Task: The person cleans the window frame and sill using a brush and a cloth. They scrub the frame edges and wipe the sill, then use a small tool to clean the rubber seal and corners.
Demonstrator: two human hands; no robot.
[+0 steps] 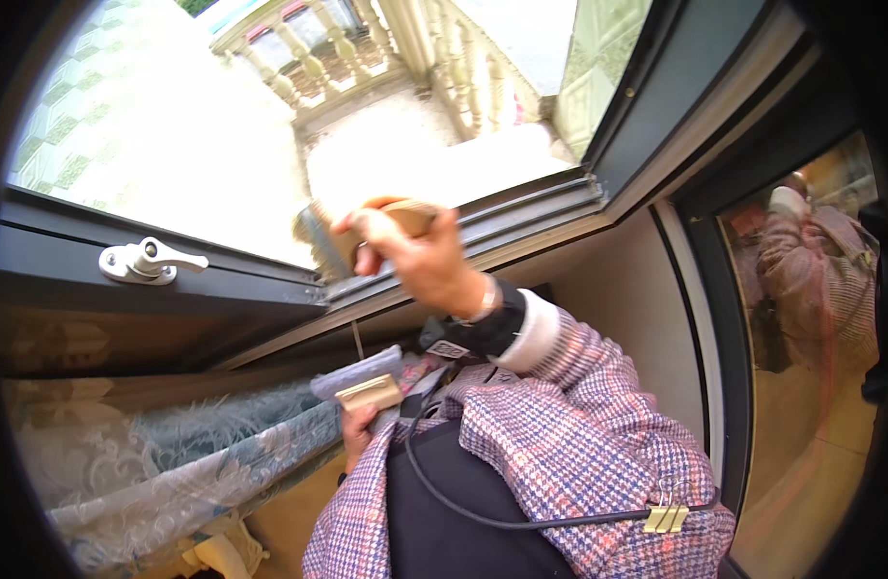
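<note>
My right hand (pixel 419 264) reaches over the sill of a dark-framed window, its fingers curled around a blurred tan object (pixel 409 215) with a ribbed edge. A blurred tan surface with a grey strip (pixel 322 242) lies just left of those fingers; whether it belongs to the held object, I cannot tell. Low in front of me, my left hand (pixel 358 430) grips a cream-coloured handle or block (pixel 370 393) with a grey-lavender fabric pad (pixel 357 370) along its upper side. The lower part of that hand is hidden by my checked sleeve.
On the left stands an opened casement sash with a white handle (pixel 151 260). Patterned curtains (pixel 198 463) hang below it. Outside is a stone balustrade (pixel 314 65). A dark-framed glass pane (pixel 813 405) is at right. A black cable (pixel 480 515) crosses my front, held by a binder clip (pixel 665 517).
</note>
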